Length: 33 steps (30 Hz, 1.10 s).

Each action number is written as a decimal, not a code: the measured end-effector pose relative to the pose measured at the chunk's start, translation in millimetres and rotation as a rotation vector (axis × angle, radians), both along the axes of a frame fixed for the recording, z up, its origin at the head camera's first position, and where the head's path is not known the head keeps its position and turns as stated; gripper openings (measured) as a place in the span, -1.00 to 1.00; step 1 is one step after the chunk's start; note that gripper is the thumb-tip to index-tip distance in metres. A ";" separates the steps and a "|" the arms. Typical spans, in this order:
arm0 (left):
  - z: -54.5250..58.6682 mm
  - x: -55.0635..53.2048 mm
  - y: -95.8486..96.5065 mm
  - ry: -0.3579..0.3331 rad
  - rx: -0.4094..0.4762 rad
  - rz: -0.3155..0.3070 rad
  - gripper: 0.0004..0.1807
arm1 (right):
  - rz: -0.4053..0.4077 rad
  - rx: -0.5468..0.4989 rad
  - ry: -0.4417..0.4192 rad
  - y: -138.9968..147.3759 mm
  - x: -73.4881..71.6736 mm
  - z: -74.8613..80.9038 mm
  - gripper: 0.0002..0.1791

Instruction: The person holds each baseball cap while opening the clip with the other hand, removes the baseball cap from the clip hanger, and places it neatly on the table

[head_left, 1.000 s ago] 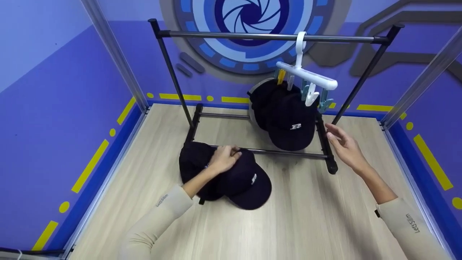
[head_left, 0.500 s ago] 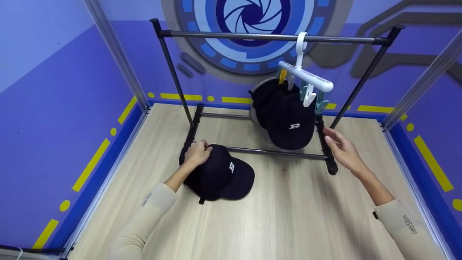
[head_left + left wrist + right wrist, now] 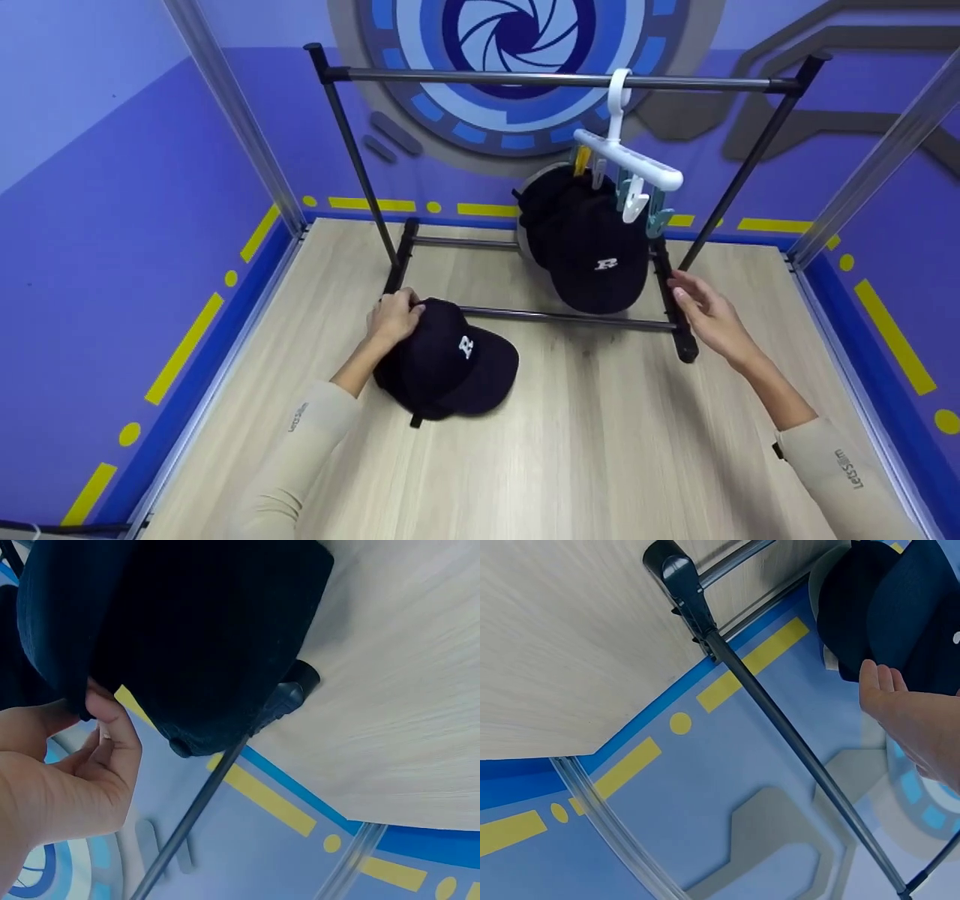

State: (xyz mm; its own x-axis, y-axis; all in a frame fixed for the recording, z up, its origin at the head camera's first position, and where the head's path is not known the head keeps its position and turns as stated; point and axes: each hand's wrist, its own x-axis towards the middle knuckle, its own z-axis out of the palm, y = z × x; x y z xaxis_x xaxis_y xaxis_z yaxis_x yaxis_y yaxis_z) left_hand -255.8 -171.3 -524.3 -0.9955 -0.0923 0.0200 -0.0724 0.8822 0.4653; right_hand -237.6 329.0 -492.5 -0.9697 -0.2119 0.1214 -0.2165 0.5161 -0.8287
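My left hand (image 3: 394, 319) pinches the crown edge of a dark navy cap (image 3: 457, 367) with a white letter R on its front. In the left wrist view the thumb and fingers nip the edge of the dark fabric (image 3: 210, 630). Largely hidden behind that cap is a second dark cap (image 3: 388, 379), at the rack's left foot. My right hand (image 3: 709, 311) holds nothing, its fingers loosely extended beside the rack's right foot. Left of it, dark caps (image 3: 600, 255) hang from a white clip hanger (image 3: 630, 160), the front one bearing a white R.
A black metal rack (image 3: 480, 77) stands at the back of the wooden tabletop (image 3: 585, 450); the hanger hooks over its top bar. Several clips, among them a white one (image 3: 634, 202) and a yellow one (image 3: 582, 160), hang from it. Blue-purple panels (image 3: 112, 187) enclose the sides and back.
My left hand has carried the R cap leftward, and it now covers most of the cap behind. The hanger has swung slightly. My right hand has sunk a little.
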 end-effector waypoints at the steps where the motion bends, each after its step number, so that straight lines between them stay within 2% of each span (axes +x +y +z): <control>1: 0.8 -0.9 -0.6 -0.005 -0.002 -0.002 -0.81 | -0.003 0.002 -0.003 0.4 0.0 0.1 -0.37; 7: 4.5 -6.1 0.2 -0.015 -0.008 -0.032 -0.82 | -0.015 0.019 -0.023 1.9 -1.6 1.1 -0.36; 11: 9.6 -11.5 3.0 0.018 -0.006 -0.031 -0.84 | -0.011 0.019 -0.021 -0.5 -5.9 4.2 -0.34; 15: 16.7 -18.6 9.9 0.052 0.017 -0.057 -0.83 | -0.011 0.031 -0.018 -2.8 -8.6 9.5 -0.34; 19: 23.6 -24.3 20.7 0.127 0.014 -0.083 -0.77 | -0.016 0.024 -0.035 -4.6 -9.9 14.8 -0.32; 22: 29.1 -27.3 28.9 0.169 -0.001 -0.081 -0.70 | -0.025 0.013 -0.038 -6.8 -12.0 19.3 -0.33; 26: 37.2 -27.7 38.3 0.167 0.019 -0.093 -0.61 | -0.025 0.004 -0.025 -11.8 -17.9 27.0 -0.35; 33: 56.3 -21.6 52.9 0.093 0.104 -0.236 -0.11 | -0.010 0.012 0.042 -23.1 -32.5 43.5 -0.39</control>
